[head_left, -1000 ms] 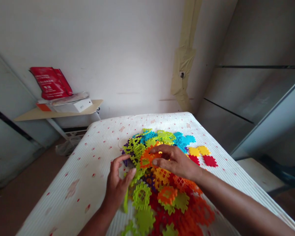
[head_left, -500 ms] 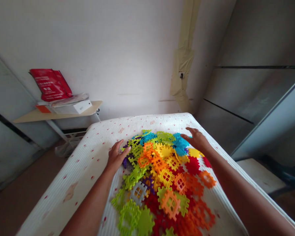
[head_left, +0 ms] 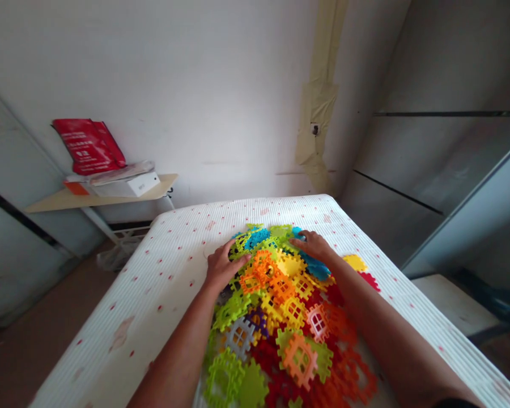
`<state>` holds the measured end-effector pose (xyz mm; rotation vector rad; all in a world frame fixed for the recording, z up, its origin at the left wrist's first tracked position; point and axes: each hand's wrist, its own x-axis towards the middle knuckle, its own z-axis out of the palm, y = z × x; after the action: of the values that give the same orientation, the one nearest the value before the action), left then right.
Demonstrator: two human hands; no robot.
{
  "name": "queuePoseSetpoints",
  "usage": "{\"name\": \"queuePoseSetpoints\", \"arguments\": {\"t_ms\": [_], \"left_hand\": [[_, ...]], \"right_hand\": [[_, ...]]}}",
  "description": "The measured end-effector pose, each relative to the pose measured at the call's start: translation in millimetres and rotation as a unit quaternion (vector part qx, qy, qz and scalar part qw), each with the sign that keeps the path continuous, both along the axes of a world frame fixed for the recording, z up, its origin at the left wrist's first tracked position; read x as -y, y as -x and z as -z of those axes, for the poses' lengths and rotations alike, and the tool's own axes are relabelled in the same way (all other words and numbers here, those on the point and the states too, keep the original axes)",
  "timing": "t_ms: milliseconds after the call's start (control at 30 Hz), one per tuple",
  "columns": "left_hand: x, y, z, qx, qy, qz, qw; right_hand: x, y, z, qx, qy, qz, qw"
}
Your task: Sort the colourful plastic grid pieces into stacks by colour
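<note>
Heap of multicoloured toothed plastic tiles [head_left: 280,306] on white, red-flecked ribbed bedding [head_left: 170,283].
Left hand [head_left: 223,266] open at its far-left side; right hand [head_left: 317,246] curled over blue toothed tiles [head_left: 317,268], grip unclear. Uneven pushing could slide loosely stacked orange cut-out tiles [head_left: 262,261] off the top.

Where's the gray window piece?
In the head view, the gray window piece lies on the left side of the colorful pile, just left of the purple piece and above the solid green piece.
</note>
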<state>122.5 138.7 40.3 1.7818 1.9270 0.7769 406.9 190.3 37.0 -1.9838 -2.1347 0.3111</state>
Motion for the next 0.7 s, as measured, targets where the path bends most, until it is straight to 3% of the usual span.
{"name": "queuePoseSetpoints", "arguments": {"t_ms": [333,533,700], "left_hand": [[-2,-3,4.3,0.095,0.009,0.002,0.995],[-2,-10,9.3,0.191,0.007,0.042,0.981],[1,-11,3.0,0.245,0.027,0.049,0.968]], "right_hand": [[3,12,0.7,-0.131,0.022,-0.005,0.991],[10,29,-5.0,-0.295,0.048,-0.003,0.954],[17,38,-13.6,-0.364,0.08,-0.032,0.927]]}}
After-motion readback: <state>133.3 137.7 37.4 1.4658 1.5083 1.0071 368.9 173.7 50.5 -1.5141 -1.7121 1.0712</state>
